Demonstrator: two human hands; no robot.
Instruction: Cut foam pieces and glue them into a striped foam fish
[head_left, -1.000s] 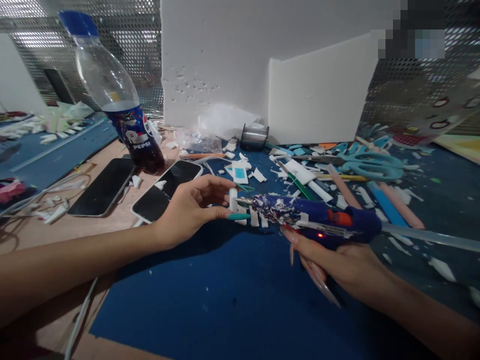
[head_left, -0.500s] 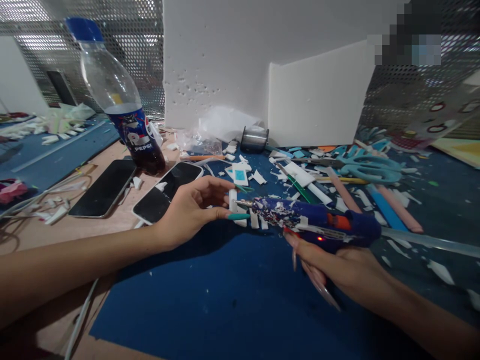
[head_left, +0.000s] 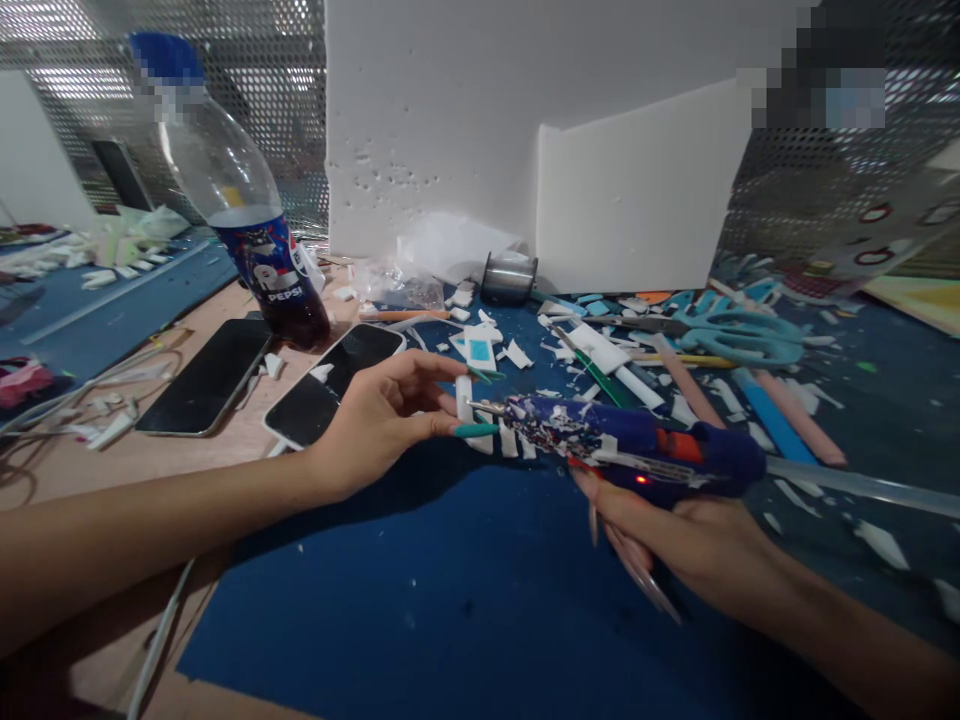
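Observation:
Between the thumb and fingertips of my left hand [head_left: 382, 415] a small white foam piece [head_left: 464, 398] is pinched upright. My right hand [head_left: 675, 535] is wrapped round a dark blue hot glue gun [head_left: 622, 440], whose small red light is lit. The metal nozzle [head_left: 487, 407] points left and appears to touch the foam piece's right side. A clear glue stick [head_left: 855, 482] sticks out of the gun's back end. Several small white foam strips [head_left: 509, 440] lie just behind the nozzle on the dark blue cutting mat [head_left: 420, 590].
Two phones [head_left: 206, 378] and a Pepsi bottle [head_left: 262, 260] stand close to my left arm. Blue-handled scissors [head_left: 742, 335], a green craft knife [head_left: 600, 375] and foam scraps lie beyond the gun. White foam boards [head_left: 630, 200] rise behind a spool [head_left: 508, 278].
The nozzle and the foam piece have shifted very slightly. Both hands keep the same hold.

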